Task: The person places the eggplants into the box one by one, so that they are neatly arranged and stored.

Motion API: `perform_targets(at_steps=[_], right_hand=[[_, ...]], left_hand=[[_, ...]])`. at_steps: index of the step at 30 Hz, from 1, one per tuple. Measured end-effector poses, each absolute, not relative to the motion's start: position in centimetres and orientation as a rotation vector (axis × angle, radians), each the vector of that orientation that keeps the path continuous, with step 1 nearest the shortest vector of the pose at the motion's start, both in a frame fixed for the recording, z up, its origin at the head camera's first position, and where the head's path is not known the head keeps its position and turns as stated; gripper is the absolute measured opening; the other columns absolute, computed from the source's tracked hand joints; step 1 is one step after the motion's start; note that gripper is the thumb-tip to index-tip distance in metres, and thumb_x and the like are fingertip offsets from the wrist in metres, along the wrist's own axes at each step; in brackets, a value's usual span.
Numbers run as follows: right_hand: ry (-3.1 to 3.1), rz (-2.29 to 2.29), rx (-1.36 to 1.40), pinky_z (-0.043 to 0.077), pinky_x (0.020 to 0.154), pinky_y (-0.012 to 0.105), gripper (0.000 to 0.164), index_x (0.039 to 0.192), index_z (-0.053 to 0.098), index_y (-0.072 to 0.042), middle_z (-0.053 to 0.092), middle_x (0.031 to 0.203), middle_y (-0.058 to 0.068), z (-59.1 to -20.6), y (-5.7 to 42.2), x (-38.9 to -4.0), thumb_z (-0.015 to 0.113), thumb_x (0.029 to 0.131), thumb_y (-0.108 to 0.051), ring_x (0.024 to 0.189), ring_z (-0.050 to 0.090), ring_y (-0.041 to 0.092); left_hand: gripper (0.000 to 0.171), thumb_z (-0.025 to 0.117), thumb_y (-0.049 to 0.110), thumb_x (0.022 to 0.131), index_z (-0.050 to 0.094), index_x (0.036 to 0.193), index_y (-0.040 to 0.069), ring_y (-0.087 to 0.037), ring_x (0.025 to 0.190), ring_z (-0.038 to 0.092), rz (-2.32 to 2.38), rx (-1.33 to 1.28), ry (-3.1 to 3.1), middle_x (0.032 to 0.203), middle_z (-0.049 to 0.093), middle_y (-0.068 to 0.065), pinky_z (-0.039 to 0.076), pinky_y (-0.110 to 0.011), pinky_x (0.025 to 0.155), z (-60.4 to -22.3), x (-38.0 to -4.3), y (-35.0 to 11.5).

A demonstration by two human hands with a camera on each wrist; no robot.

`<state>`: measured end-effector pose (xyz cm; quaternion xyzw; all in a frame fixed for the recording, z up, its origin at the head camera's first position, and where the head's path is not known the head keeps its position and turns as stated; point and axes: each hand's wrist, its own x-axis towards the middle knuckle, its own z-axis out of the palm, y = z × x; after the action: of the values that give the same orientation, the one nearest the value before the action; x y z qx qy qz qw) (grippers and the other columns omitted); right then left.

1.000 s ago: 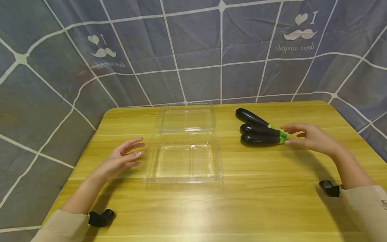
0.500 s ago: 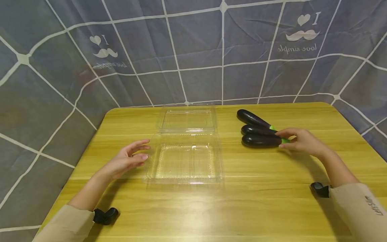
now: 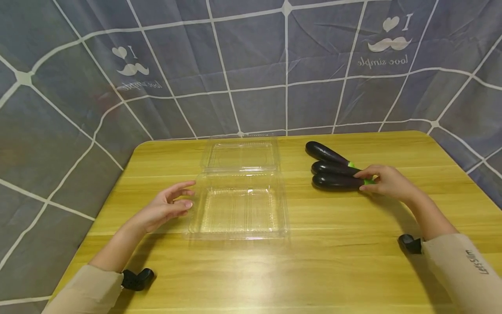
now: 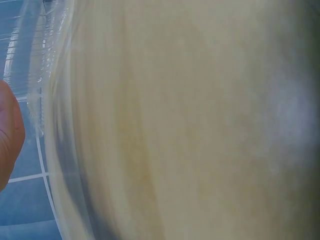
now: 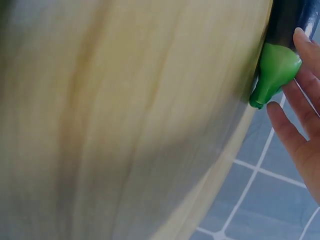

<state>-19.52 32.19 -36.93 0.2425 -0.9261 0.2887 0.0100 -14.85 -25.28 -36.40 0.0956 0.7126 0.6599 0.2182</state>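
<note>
Three dark purple eggplants with green stems lie side by side at the table's right rear: the far eggplant (image 3: 323, 152), the middle eggplant (image 3: 331, 168) and the near eggplant (image 3: 335, 182). My right hand (image 3: 366, 179) curls round the stem end of the near eggplant, thumb above and fingers below. In the right wrist view the fingers (image 5: 292, 130) lie along its green stem (image 5: 275, 70). An opened clear plastic clamshell box (image 3: 196, 218) sits mid-table, its lid (image 3: 241, 153) folded back. My left hand (image 3: 184, 194) hovers open at the box's left edge, holding nothing.
The wooden table (image 3: 333, 261) has rounded far corners, and a grey checked cloth (image 3: 251, 78) hangs behind it. Black wrist mounts (image 3: 135, 279) show by my sleeves. The left wrist view is blurred, showing only table, the box's rim (image 4: 50, 75) and a bit of hand (image 4: 7, 135).
My right hand moved left onto the eggplants' stem ends and closed round the near one. My left hand drifted slightly right, up to the box's edge.
</note>
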Motion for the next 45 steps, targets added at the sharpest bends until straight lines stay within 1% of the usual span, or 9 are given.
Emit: perform_targets(at_steps=[7, 11, 15, 21, 25, 31, 36, 42, 45], right_hand=[[-2.896, 0.867, 0.749, 0.043, 0.056, 0.023, 0.029, 0.098, 0.070, 0.000, 0.065, 0.093, 0.010, -36.9, 31.8, -19.4, 0.079, 0.071, -0.004, 0.070, 0.048, 0.005], [-2.944, 0.898, 0.711, 0.044, 0.056, 0.023, 0.031, 0.100, 0.070, 0.000, 0.065, 0.098, 0.016, -36.7, 31.7, -19.3, 0.080, 0.072, -0.007, 0.069, 0.049, 0.008], [-2.976, 0.915, 0.691, 0.045, 0.056, 0.023, 0.033, 0.102, 0.069, 0.000, 0.066, 0.101, 0.016, -36.7, 31.8, -19.3, 0.080, 0.072, -0.009, 0.069, 0.050, 0.007], [-2.967, 0.921, 0.738, 0.049, 0.062, 0.025, 0.035, 0.103, 0.069, -0.001, 0.067, 0.099, 0.014, -36.9, 31.8, -19.4, 0.081, 0.071, -0.010, 0.078, 0.056, 0.006], [-3.001, 0.916, 0.722, 0.051, 0.068, 0.027, 0.037, 0.105, 0.069, -0.001, 0.068, 0.100, 0.012, -37.0, 31.6, -19.4, 0.080, 0.072, -0.010, 0.081, 0.058, 0.007], [-3.029, 0.999, 0.696, 0.050, 0.068, 0.025, 0.039, 0.107, 0.068, -0.002, 0.067, 0.095, 0.008, -36.9, 31.3, -19.3, 0.080, 0.072, -0.012, 0.081, 0.058, 0.009], [-3.071, 1.117, 0.659, 0.050, 0.070, 0.024, 0.042, 0.111, 0.066, -0.002, 0.066, 0.100, 0.011, -36.9, 31.3, -19.4, 0.079, 0.074, -0.016, 0.087, 0.060, 0.012], [-3.045, 1.175, 0.680, 0.047, 0.064, 0.024, 0.041, 0.111, 0.065, -0.002, 0.064, 0.096, 0.008, -36.7, 31.0, -19.3, 0.079, 0.075, -0.016, 0.081, 0.055, 0.007], [-3.025, 1.179, 0.690, 0.048, 0.065, 0.023, 0.041, 0.111, 0.066, -0.003, 0.064, 0.096, 0.007, -36.2, 30.8, -19.3, 0.079, 0.075, -0.016, 0.082, 0.055, 0.006]], left_hand=[[0.056, 0.057, 0.000, 0.090, 0.037, 0.142, 0.010, -0.014, 0.091, 0.058, 1.867, 0.272, 1.921, 0.121, 0.039, -0.017, 0.051, -0.023, 0.071, -36.6, -14.8, -25.3], [0.056, 0.057, -0.001, 0.091, 0.038, 0.142, 0.010, -0.014, 0.091, 0.057, 1.865, 0.289, 1.914, 0.121, 0.040, -0.016, 0.050, -0.022, 0.070, -36.7, -14.8, -25.4], [0.056, 0.057, -0.001, 0.090, 0.038, 0.142, 0.011, -0.014, 0.091, 0.057, 1.861, 0.287, 1.906, 0.120, 0.040, -0.014, 0.050, -0.021, 0.071, -36.6, -14.7, -25.3], [0.055, 0.058, -0.001, 0.090, 0.041, 0.140, 0.013, -0.013, 0.089, 0.058, 1.868, 0.272, 1.900, 0.119, 0.039, -0.014, 0.051, -0.021, 0.071, -36.5, -14.7, -25.2], [0.059, 0.059, 0.000, 0.089, 0.036, 0.143, 0.010, -0.012, 0.089, 0.057, 1.857, 0.267, 1.900, 0.119, 0.037, -0.014, 0.051, -0.022, 0.072, -36.4, -14.7, -25.3], [0.066, 0.058, 0.001, 0.090, 0.026, 0.147, 0.006, -0.011, 0.087, 0.056, 1.833, 0.274, 1.902, 0.121, 0.033, -0.016, 0.052, -0.022, 0.073, -36.4, -14.8, -25.5], [0.066, 0.057, 0.000, 0.090, 0.024, 0.147, 0.005, -0.011, 0.087, 0.057, 1.837, 0.303, 1.894, 0.121, 0.033, -0.018, 0.052, -0.024, 0.074, -36.5, -14.9, -25.5], [0.065, 0.057, -0.001, 0.090, 0.024, 0.146, 0.003, -0.010, 0.086, 0.058, 1.858, 0.328, 1.866, 0.118, 0.037, -0.014, 0.052, -0.023, 0.073, -36.7, -14.8, -25.5], [0.065, 0.056, -0.002, 0.090, 0.024, 0.146, 0.002, -0.010, 0.085, 0.058, 1.873, 0.324, 1.853, 0.116, 0.039, -0.012, 0.053, -0.023, 0.073, -36.6, -14.7, -25.5]])
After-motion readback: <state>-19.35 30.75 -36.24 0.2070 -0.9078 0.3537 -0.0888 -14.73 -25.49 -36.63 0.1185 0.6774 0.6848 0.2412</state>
